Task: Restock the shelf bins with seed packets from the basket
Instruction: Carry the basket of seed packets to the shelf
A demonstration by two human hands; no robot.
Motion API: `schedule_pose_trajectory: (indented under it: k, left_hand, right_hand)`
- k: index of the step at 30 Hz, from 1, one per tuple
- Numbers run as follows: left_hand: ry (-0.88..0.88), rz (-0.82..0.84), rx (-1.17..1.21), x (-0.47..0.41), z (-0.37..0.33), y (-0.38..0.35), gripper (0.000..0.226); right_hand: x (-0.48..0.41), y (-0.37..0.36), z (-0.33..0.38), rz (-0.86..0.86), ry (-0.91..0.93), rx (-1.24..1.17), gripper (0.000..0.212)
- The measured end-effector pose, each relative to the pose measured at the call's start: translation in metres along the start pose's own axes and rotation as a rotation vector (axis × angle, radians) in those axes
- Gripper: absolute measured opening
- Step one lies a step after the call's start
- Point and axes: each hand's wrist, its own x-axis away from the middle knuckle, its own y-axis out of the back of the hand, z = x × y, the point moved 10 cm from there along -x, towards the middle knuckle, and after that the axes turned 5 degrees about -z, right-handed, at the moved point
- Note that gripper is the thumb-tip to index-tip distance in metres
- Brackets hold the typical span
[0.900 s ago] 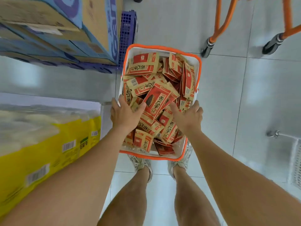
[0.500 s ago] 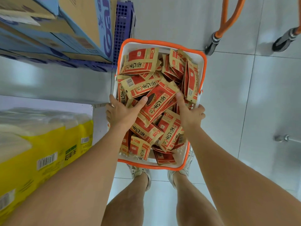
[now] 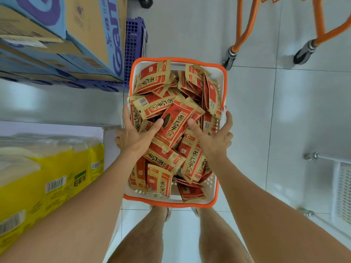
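A white basket with an orange rim (image 3: 178, 60) sits in front of me above my feet, heaped with several red and tan seed packets (image 3: 176, 124). My left hand (image 3: 134, 135) grips the basket's left side, fingers outside the wall and thumb on a packet. On the opposite wall my right hand (image 3: 214, 137) holds on the same way, its thumb lying over the packets. No shelf bin is visible.
Stacked blue and brown cartons (image 3: 91, 35) and a blue crate (image 3: 133, 40) stand at the upper left. Yellow wrapped packs (image 3: 47, 177) fill a shelf at the left. An orange cart's wheeled legs (image 3: 233, 54) stand beyond the basket. A white wire rack (image 3: 341, 190) is at the right.
Both hands moved out from the packet heap to the basket's two sides. The basket now looks larger and closer to the camera.
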Motion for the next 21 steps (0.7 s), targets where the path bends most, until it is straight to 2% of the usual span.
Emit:
schedule_pose_trajectory:
  k: [6,14,21]
  left_hand:
    - [0.020,-0.041,0.014,0.060,-0.024,0.027,0.133]
    - [-0.013,-0.086,-0.101,0.171,-0.094,0.076,0.145]
    - [-0.141,0.002,-0.162,0.298,-0.154,0.110,0.142]
  right_hand:
    - [0.043,0.059,0.021,-0.014,0.063,-0.032,0.118]
    - [0.124,0.174,0.048,0.005,0.107,-0.108,0.110]
    - [0.224,0.287,0.033,-0.045,0.031,-0.245,0.108]
